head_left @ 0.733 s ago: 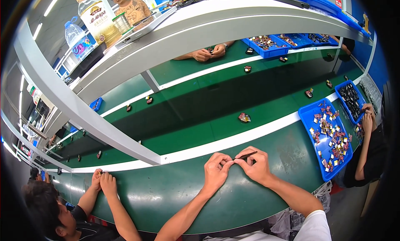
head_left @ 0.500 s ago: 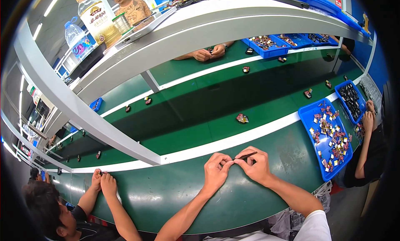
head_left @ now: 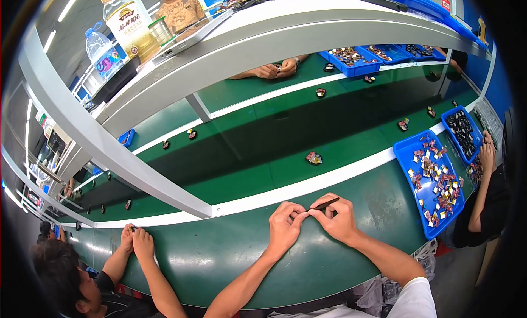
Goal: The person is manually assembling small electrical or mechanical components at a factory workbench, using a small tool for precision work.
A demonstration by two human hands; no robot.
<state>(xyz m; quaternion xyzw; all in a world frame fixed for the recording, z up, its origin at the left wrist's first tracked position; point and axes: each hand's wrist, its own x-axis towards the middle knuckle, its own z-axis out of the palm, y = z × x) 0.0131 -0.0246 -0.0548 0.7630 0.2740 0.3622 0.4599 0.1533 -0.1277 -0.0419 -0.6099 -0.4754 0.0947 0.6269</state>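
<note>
Over the green bench (head_left: 230, 263), my two hands meet fingertip to fingertip. My right hand (head_left: 339, 222) is closed on a slim dark stick-like tool (head_left: 328, 202), which slants up to the right. Its lower end reaches the spot where the fingertips come together. My left hand (head_left: 284, 226) is pinched shut there. Whatever sits between its fingers is small and mostly hidden, so I cannot make it out.
To the right stands a blue tray (head_left: 399, 153) of small coloured parts, beside a smaller blue tray (head_left: 447, 117) of black pieces. Ahead runs a green conveyor belt (head_left: 258, 167) carrying scattered small assemblies (head_left: 314, 158). A white post (head_left: 126, 159) rises at left. Co-workers sit on both sides.
The small assemblies on the belt have shifted slightly to the left. The person standing behind the shelf has moved a little. My hands keep nearly the same pose.
</note>
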